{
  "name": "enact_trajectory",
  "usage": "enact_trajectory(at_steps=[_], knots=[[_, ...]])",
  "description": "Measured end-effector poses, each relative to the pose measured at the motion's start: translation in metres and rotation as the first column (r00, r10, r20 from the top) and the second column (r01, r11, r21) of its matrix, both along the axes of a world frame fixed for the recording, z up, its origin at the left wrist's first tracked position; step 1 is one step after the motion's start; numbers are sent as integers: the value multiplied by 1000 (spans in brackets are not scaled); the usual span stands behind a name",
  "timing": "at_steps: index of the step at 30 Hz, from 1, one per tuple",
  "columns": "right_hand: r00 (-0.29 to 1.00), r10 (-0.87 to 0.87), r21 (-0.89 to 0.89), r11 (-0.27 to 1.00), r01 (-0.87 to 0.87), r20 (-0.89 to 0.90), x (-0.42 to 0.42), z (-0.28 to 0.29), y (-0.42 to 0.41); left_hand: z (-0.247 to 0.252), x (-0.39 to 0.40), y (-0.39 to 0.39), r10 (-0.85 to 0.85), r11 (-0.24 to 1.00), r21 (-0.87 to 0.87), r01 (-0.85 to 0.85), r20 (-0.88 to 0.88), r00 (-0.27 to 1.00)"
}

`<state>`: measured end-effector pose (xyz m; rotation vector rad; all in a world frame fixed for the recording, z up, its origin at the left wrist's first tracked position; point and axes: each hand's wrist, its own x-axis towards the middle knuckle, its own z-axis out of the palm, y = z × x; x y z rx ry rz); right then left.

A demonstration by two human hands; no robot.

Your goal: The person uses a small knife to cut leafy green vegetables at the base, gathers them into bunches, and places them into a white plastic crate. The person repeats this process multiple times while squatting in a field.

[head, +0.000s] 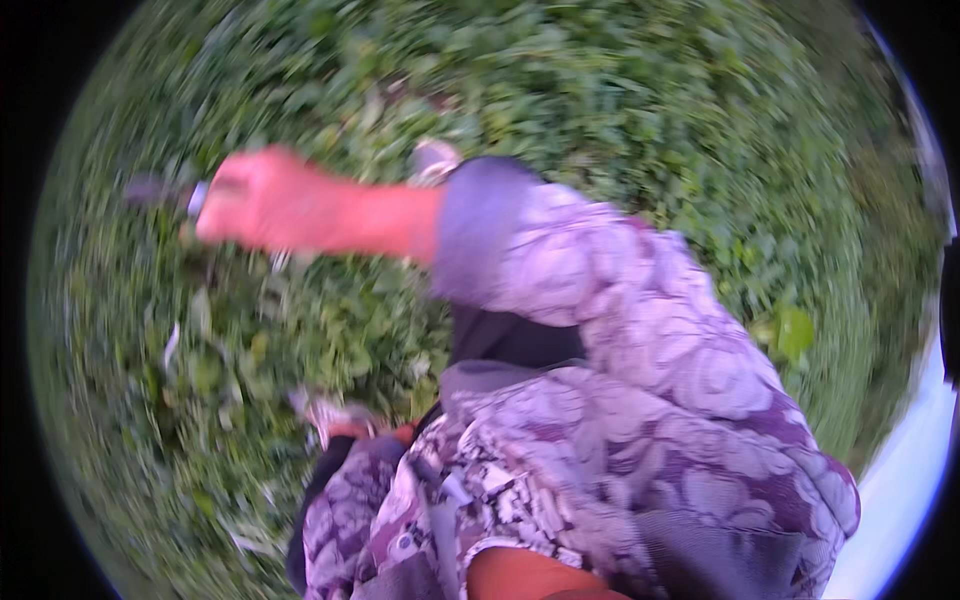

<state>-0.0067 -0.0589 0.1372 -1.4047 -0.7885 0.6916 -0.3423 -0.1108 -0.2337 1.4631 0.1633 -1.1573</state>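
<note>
My right hand (259, 199) reaches across to the left, above low green plants, its fingers closed around a hand tool (154, 191). A dark, blurred end of that tool juts out past the fist, with a pale band beside the fingers. Motion blur hides its exact kind. A floral purple and white sleeve (637, 300) with a grey-violet cuff (480, 232) covers the arm. My left hand is out of view; floral cloth (352, 502) shows at the lower left. Leafy ground plants (300, 322) lie below the fist.
One shoe (435, 160) shows beyond the wrist and another foot (337, 420) stands among the leaves at the lower left. Dark trousers (510, 337) appear under the sleeve. Dense greenery (600, 90) spreads over the ground, with pale dry bits (172, 345). Bright sky (892, 495) shows at right.
</note>
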Motion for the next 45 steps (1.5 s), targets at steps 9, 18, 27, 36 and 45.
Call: enact_trajectory(at_steps=[9, 18, 27, 36, 45], knots=[[889, -12, 254, 957, 143, -458, 21, 12, -33, -48, -53, -37, 160, 978, -124, -168, -69, 985], [701, -106, -45, 994, 104, -705, 53, -4, -40, -70, -47, -36, 43, 948, -307, -87, -150, 988], [614, -289, -198, 957, 213, -734, 159, -28, 12, -37, -11, 66, -28, 950, -303, -77, -329, 944], [556, -496, -403, 868, 291, -667, 228, -54, 66, -18, 82, 79, 53, 952, -259, -162, -380, 923], [713, -326, -306, 938, 163, -620, 269, -46, 111, 3, 243, 21, 292, 938, -135, -318, -184, 939]])
